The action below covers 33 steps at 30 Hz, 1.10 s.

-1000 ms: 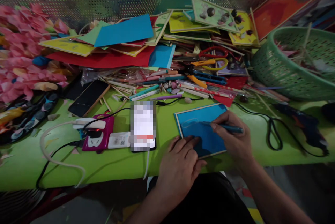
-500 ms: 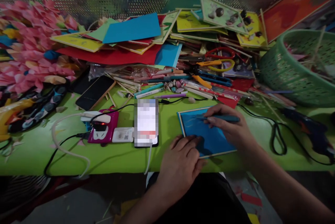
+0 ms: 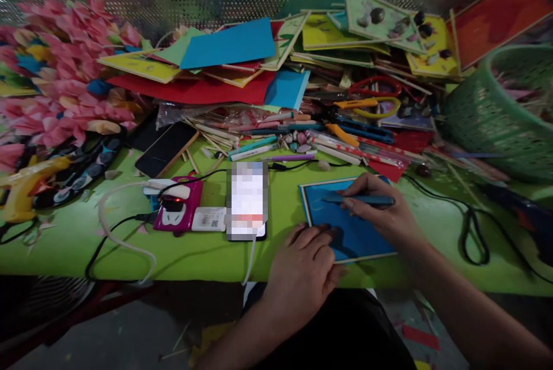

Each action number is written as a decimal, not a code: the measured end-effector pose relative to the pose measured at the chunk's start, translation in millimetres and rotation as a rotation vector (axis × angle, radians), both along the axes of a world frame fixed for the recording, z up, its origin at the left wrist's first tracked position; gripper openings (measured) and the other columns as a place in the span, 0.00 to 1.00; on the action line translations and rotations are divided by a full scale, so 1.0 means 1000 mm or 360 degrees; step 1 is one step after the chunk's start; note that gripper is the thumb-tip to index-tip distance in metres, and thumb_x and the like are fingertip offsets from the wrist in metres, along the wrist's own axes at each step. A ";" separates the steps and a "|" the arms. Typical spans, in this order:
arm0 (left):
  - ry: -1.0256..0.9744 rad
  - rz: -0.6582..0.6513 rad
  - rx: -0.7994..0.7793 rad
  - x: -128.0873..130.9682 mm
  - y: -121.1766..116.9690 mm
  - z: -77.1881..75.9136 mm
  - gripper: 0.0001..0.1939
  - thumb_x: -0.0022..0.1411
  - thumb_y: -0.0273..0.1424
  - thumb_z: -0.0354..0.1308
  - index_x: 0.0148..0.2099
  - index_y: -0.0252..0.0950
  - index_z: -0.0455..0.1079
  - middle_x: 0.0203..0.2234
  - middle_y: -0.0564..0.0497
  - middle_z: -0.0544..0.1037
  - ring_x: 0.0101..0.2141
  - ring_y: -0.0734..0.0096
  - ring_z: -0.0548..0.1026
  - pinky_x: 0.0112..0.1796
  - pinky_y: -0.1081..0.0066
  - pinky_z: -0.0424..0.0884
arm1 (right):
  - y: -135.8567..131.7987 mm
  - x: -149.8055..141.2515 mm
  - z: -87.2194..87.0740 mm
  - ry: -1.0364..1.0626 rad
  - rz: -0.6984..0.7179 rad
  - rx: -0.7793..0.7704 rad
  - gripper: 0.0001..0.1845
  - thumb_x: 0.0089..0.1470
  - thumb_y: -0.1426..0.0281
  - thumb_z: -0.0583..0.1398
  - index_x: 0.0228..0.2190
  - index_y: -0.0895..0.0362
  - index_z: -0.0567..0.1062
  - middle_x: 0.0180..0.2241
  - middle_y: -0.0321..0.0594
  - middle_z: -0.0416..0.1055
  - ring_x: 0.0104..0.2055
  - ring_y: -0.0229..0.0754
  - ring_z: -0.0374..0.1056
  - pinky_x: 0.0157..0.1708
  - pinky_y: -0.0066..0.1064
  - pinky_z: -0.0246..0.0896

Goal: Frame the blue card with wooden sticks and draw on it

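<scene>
Over the last second, we saw the blue pen [image 3: 375,200] slide leftward across the blue card [image 3: 365,240], bringing its tip over the pale marks [image 3: 317,206] near the upper-left corner. We judged from this that the line work was still under way and confined to that corner, as most of the visible card bore no marks. The right hand [image 3: 382,207] was closed in a writing grip, the pen pinched between thumb and fingers. The left hand [image 3: 305,260] lay palm-down, loosely spread and grasping nothing, its fingers over the card's lower-left edge. The card, edged with thin sticks [image 3: 367,257], had kept its place on the green tabletop [image 3: 283,200], right of the lit smartphone [image 3: 247,197].
</scene>
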State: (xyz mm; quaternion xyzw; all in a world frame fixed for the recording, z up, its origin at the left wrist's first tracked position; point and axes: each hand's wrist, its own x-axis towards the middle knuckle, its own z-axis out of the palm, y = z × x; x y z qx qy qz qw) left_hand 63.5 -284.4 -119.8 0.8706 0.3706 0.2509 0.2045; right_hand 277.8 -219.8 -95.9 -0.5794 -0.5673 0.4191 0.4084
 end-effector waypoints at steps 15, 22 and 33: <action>-0.0029 -0.0005 0.0004 -0.001 0.000 -0.002 0.09 0.75 0.35 0.53 0.44 0.37 0.71 0.58 0.51 0.78 0.58 0.65 0.73 0.62 0.60 0.65 | 0.001 -0.003 0.002 -0.0102 0.0038 0.0057 0.14 0.50 0.57 0.71 0.28 0.52 0.77 0.27 0.37 0.74 0.28 0.41 0.68 0.27 0.33 0.62; 0.0015 -0.0013 -0.0033 -0.001 0.000 0.000 0.08 0.74 0.34 0.53 0.45 0.38 0.71 0.58 0.52 0.78 0.58 0.66 0.73 0.62 0.60 0.65 | 0.000 -0.002 -0.001 -0.0098 0.0047 0.0020 0.14 0.52 0.56 0.70 0.30 0.52 0.77 0.28 0.37 0.73 0.28 0.42 0.68 0.28 0.34 0.64; 0.0016 -0.0010 -0.0042 -0.001 0.000 -0.001 0.10 0.75 0.34 0.50 0.44 0.38 0.72 0.59 0.51 0.77 0.59 0.64 0.73 0.62 0.58 0.65 | 0.000 -0.006 0.001 -0.0100 0.0036 0.0050 0.14 0.53 0.57 0.70 0.30 0.53 0.76 0.27 0.36 0.72 0.28 0.41 0.68 0.28 0.33 0.63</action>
